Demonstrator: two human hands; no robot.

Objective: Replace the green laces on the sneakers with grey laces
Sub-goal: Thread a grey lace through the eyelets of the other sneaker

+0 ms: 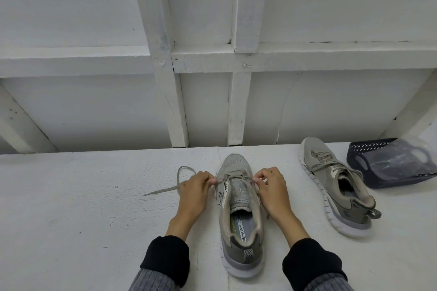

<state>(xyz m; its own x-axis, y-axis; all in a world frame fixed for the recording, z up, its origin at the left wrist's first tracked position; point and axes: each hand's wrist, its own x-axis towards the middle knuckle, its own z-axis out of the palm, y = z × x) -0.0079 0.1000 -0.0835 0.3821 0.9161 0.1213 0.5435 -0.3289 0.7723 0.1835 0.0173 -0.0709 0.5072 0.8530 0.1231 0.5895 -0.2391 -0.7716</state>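
A grey sneaker [238,215] stands upright in front of me, toe pointing away, with a grey lace [233,176] crossing only its lowest eyelets near the toe. My left hand [197,192] pinches the lace at the sneaker's left side; the lace's loose end [165,190] loops out to the left over the white table. My right hand [270,190] pinches the lace at the right eyelets. A second grey sneaker [338,186] lies tilted to the right, fully laced in grey. No green lace is in view.
A dark blue perforated basket [369,158] lined with clear plastic sits at the far right, just behind the second sneaker. The white table [82,196] ends at a white panelled wall [212,66] with wooden battens right behind the sneakers.
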